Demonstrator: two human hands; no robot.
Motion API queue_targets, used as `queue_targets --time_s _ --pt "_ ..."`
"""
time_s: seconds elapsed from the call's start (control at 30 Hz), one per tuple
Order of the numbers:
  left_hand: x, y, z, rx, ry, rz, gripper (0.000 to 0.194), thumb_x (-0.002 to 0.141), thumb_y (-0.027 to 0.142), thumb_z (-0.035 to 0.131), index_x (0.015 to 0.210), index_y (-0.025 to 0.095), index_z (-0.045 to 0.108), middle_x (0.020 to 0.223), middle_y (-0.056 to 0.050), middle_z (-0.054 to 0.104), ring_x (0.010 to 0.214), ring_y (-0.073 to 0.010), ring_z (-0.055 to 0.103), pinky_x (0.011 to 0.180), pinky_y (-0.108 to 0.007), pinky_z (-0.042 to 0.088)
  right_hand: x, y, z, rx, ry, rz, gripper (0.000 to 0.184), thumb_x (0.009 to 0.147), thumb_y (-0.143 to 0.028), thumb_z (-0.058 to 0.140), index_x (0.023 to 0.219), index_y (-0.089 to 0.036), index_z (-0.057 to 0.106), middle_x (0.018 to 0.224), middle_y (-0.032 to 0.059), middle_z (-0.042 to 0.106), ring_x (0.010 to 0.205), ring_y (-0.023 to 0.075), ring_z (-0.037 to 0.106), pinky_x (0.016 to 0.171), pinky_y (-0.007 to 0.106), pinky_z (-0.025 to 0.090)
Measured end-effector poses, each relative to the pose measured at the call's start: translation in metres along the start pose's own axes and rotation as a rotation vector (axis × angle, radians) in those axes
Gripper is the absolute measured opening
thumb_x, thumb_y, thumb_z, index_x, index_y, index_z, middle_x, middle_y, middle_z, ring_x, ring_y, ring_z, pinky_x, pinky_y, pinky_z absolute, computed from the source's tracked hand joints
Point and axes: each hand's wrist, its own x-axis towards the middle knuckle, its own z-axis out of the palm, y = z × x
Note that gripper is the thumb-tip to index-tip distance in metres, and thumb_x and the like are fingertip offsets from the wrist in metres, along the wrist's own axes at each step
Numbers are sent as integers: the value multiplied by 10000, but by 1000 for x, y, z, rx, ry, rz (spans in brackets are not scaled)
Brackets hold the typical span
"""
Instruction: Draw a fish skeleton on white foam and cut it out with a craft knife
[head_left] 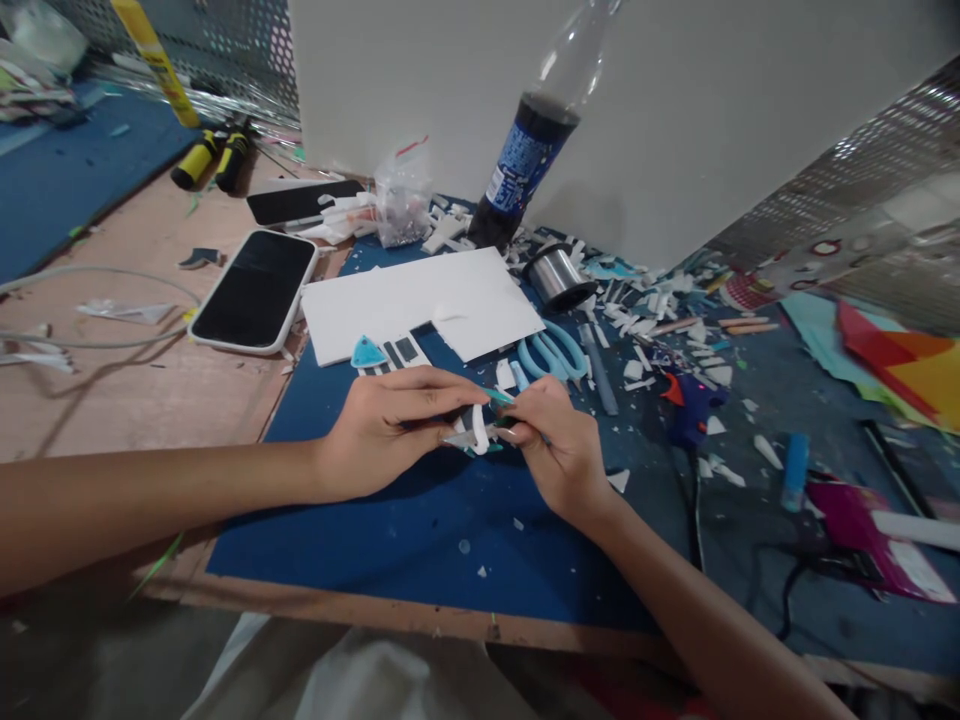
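My left hand [390,425] pinches a small white and black foam piece [474,430] over the blue cutting mat [375,520]. My right hand [551,440] meets it from the right, fingertips on the same piece, with a thin teal tool [499,396] sticking out between the fingers. Both hands hover just above the mat. A white foam sheet [420,300] lies behind them, with a teal triangle cutout [367,354] and a black-and-white striped piece [397,353] at its near edge.
Blue scissors [555,352], a wire spool [556,275], a cola bottle [525,160], a blue glue gun [694,405] and several white scraps lie behind and right. Two phones [255,290] [300,200] sit on the left. Coloured paper [915,370] lies far right.
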Motion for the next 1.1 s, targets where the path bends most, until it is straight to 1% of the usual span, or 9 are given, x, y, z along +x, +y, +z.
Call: queue_targets --time_s 0.17,0.27,0.43,0.53,0.63,0.8,0.9,1.0,1.1 --pt "0 1 1 37 8 8 324 810 84 619 1110 205 624 1056 -74 668 939 -160 655 809 -256 584 0 0 -3 -11 -12 1 299 921 -368 408 743 -181 559 608 13 536 584 126 408 636 310 366" --pt "0 0 1 74 18 18 287 821 103 611 1094 193 626 1050 -81 667 929 -153 659 800 -238 587 0 1 -5 -33 -17 4 309 919 -386 399 752 -183 561 607 10 541 584 125 411 626 301 370" --pt "-1 1 1 114 25 32 275 826 78 593 1080 180 621 1043 -83 664 928 -141 658 790 -220 590 -1 4 -6 -40 -31 17 343 915 -426 382 744 -188 560 588 4 527 584 128 401 610 294 366" --pt "0 1 2 151 25 43 264 823 63 585 1059 173 629 1019 -82 665 884 -134 663 767 -215 590 0 4 -5 -12 -31 36 332 914 -424 393 749 -193 564 595 2 530 587 130 415 626 302 365" --pt "0 0 2 140 35 49 259 808 56 601 1044 156 641 988 -87 660 818 -130 662 715 -208 589 1 3 -3 7 -33 53 346 915 -434 388 736 -192 559 591 -3 529 571 126 424 651 314 360" --pt "1 1 3 105 39 60 276 825 82 588 1075 187 638 974 -73 653 783 -123 653 671 -210 586 0 1 0 24 -23 67 330 910 -426 410 733 -191 559 612 3 550 599 136 448 669 316 363" --pt "0 4 5 42 33 53 222 794 76 628 1001 147 664 918 -78 658 769 -129 661 660 -199 593 0 -3 1 41 -5 99 261 900 -376 458 741 -195 558 630 7 542 641 145 454 640 296 373" --pt "-1 6 7 25 38 34 150 764 99 670 911 125 681 884 -75 668 722 -125 666 648 -196 601 3 -6 -1 69 -2 127 244 896 -342 476 710 -195 536 599 -3 493 618 137 433 587 273 365" --pt "-1 5 7 107 91 10 251 734 158 716 981 138 673 922 -77 678 741 -128 661 674 -213 598 4 -4 -6 82 3 197 306 917 -365 425 685 -191 520 594 -5 491 589 121 442 560 263 354"
